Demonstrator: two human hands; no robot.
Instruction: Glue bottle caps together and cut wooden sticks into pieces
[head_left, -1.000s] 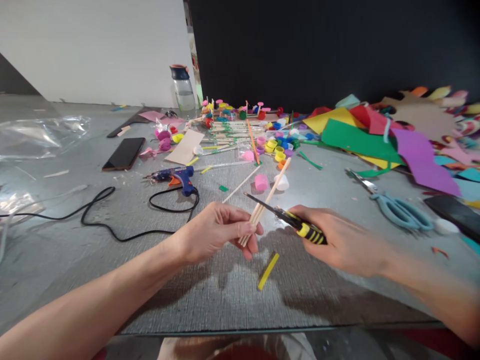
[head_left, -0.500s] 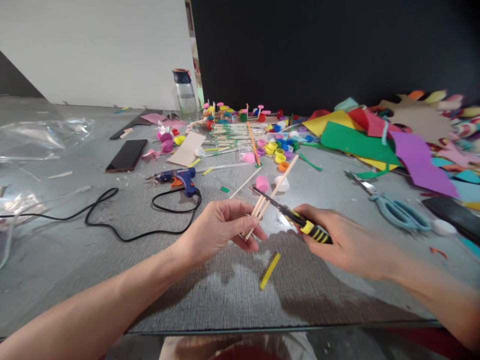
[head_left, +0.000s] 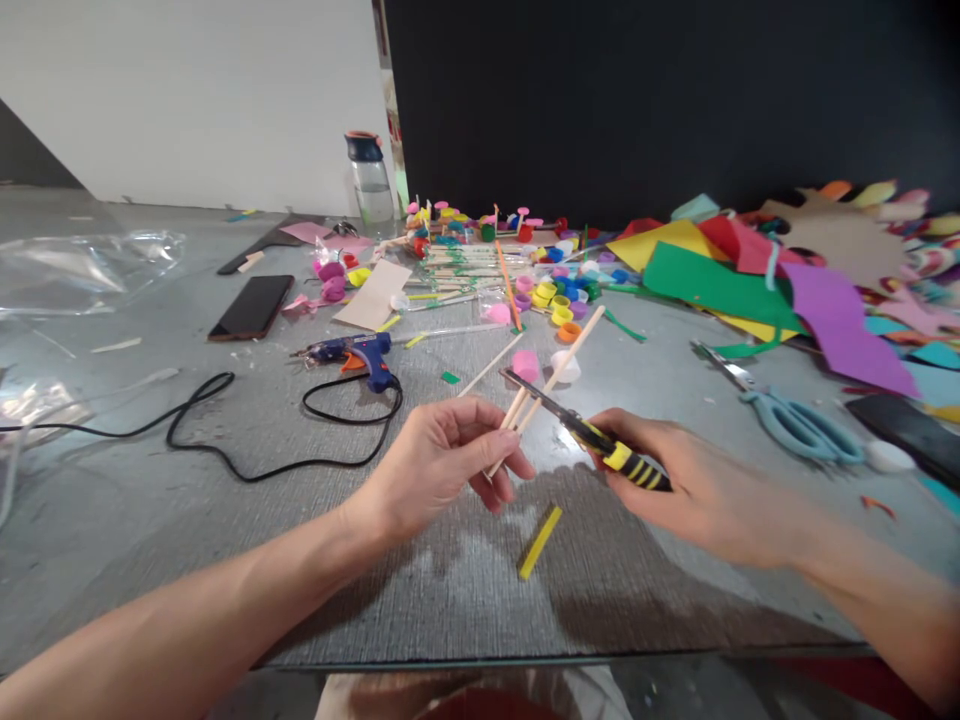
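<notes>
Our left thumb and fingers (head_left: 491,455) are pinched shut on at least three wooden sticks (head_left: 574,350), which tilt up and away over the table (head_left: 420,610), while our right hand (head_left: 682,485) is wrapped closed around the one pair of black-and-yellow pliers (head_left: 626,462), whose slim jaws lie across the sticks, though we cannot tell how far apart they stand. Compared with a second ago, our longest stick reaches farther right and the bundle looks more fanned. Outward we count one yellow strip (head_left: 540,543) nearer us, then one pink cap (head_left: 525,364), one white cap (head_left: 567,367), one loose stick (head_left: 491,364), one blue glue gun (head_left: 367,356) at left and one pair of scissors (head_left: 802,425) at right.
</notes>
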